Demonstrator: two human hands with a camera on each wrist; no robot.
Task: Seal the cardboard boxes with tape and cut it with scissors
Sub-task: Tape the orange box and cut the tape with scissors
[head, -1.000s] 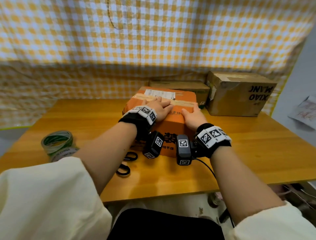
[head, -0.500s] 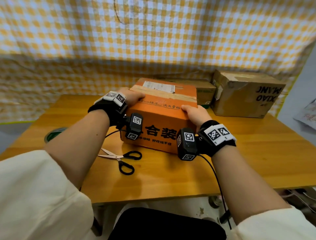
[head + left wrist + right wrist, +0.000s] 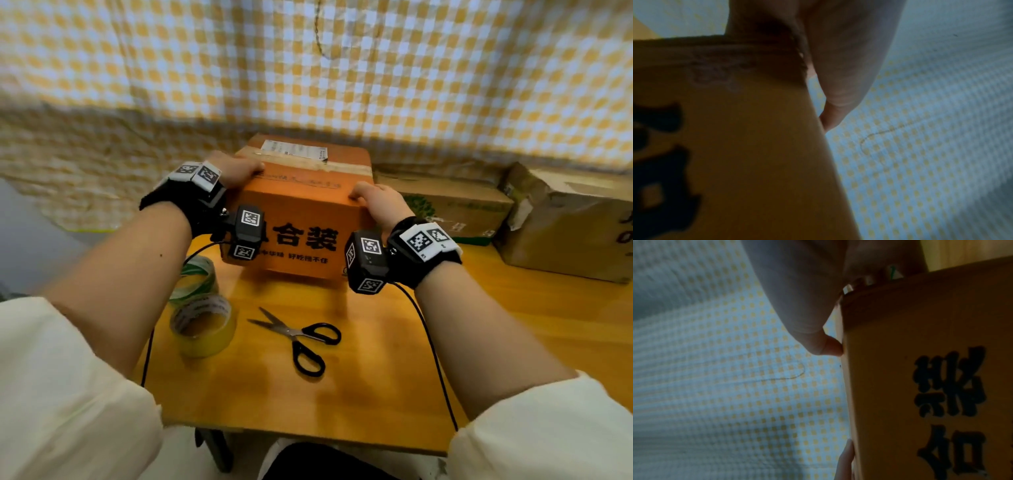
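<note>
Both hands — left [image 3: 236,169], right [image 3: 376,202] — grip the orange box [image 3: 301,219], its top already taped; scissors [image 3: 301,337] and tape [image 3: 203,325] lie idle — other boxes probably remain.

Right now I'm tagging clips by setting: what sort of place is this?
Probably a makeshift packing corner in a room, not a warehouse: a wooden table against a checked cloth backdrop, cardboard boxes stacked behind, tape rolls and scissors laid out.
</note>
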